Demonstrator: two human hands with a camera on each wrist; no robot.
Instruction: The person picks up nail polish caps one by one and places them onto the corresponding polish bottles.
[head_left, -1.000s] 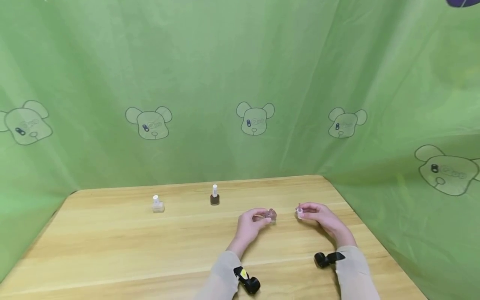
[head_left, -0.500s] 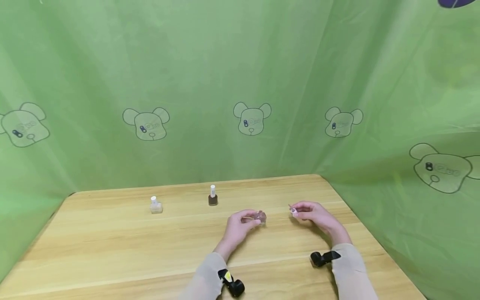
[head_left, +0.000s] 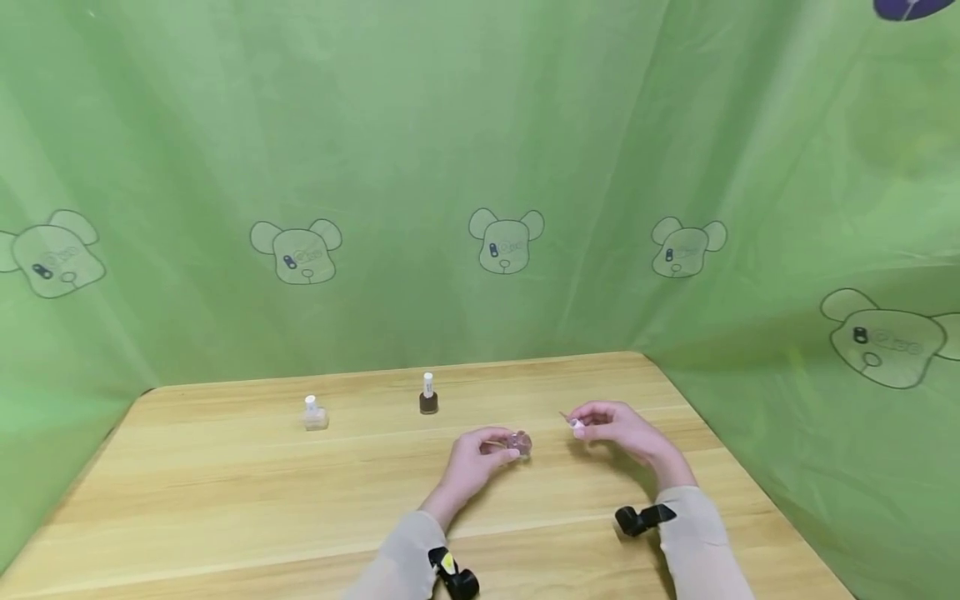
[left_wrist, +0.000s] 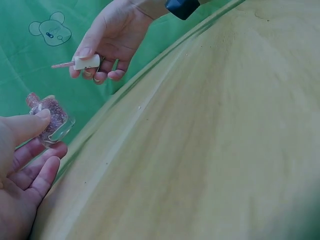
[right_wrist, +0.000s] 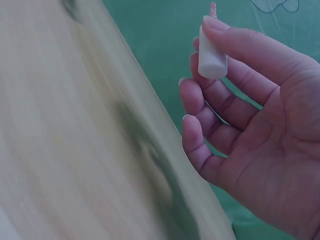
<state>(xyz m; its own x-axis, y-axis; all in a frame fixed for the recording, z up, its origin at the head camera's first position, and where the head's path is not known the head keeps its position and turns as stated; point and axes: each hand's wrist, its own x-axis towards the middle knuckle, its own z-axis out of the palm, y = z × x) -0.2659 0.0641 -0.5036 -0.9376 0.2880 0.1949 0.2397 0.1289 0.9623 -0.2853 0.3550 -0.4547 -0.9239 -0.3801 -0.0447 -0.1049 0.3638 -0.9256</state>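
Observation:
My left hand [head_left: 468, 465] pinches an uncapped nail polish bottle [left_wrist: 56, 117] between thumb and fingers. The bottle is clear glass with pinkish glitter polish, and it leans, its neck pointing up and left in the left wrist view. To the right, my right hand [head_left: 622, 429] pinches the bottle's white cap [right_wrist: 213, 60] between thumb and forefinger. A glitter-coated brush [left_wrist: 63, 65] sticks out of that cap, pointing toward the left hand in the head view. A short gap separates bottle and brush.
Two capped nail polish bottles stand farther back on the wooden table [head_left: 262, 500]: a dark brown bottle [head_left: 428, 403] and a clear, pale bottle [head_left: 316, 418] left of it. A green curtain [head_left: 405, 167] printed with bear heads surrounds the table's back and sides.
The left hand has shifted left with the glitter bottle. The right hand has also come left, and its cap has tipped so the brush, earlier upright, now points leftward.

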